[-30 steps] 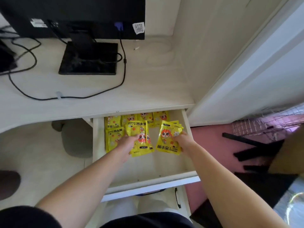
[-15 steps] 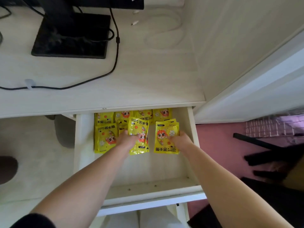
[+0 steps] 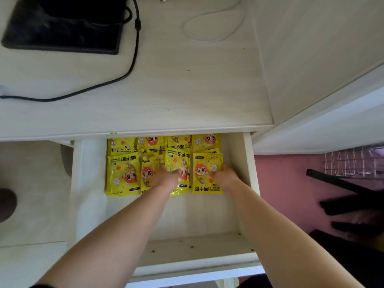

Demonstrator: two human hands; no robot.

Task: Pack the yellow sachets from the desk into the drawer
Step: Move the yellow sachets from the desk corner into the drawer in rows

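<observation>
Several yellow sachets (image 3: pixel 122 173) with an orange cartoon figure lie flat in two rows at the back of the open white drawer (image 3: pixel 89 183). My left hand (image 3: pixel 166 178) rests with its fingers on the sachet in the third column (image 3: pixel 178 161), partly covering the one to its left. My right hand (image 3: pixel 225 175) presses on the right edge of the rightmost sachet stack (image 3: pixel 204 169), close to the drawer's right wall. No sachet shows on the desk top (image 3: pixel 187 90).
A black monitor base (image 3: pixel 62 28) and black cable (image 3: pixel 128 67) sit on the desk's left, a looped white cable (image 3: pixel 216 23) at the back. The drawer's front half is bare. Black objects (image 3: pixel 342 204) lie on the pink floor to the right.
Both hands lowered their sachets flat into the front row. The right stack went from tilted to lying straight. The view has tipped down and closer to the drawer.
</observation>
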